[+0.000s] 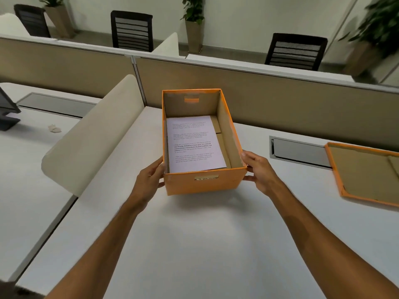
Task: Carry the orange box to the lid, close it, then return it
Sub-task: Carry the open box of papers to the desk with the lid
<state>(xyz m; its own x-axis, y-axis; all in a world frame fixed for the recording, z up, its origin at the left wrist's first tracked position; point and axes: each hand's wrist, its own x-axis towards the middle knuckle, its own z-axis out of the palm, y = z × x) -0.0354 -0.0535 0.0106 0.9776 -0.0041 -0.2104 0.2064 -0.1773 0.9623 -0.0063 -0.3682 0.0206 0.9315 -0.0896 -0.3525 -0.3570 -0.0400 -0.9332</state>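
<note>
The box (203, 147) is at the middle of the table (194, 244), open, with a sheet (193, 143) lying in its bottom. The left hand (149, 180) is against the box's left wall and the right hand (259, 171) against its right wall, both at the near end. The lid (364, 171) lies on the table well apart to the right, inner side up. A slot (300, 152) sits in the table between box and lid, further back. A divider (95, 134) stands left of the box; a partition (280, 98) runs behind it, with chairs (131, 31) beyond.
</note>
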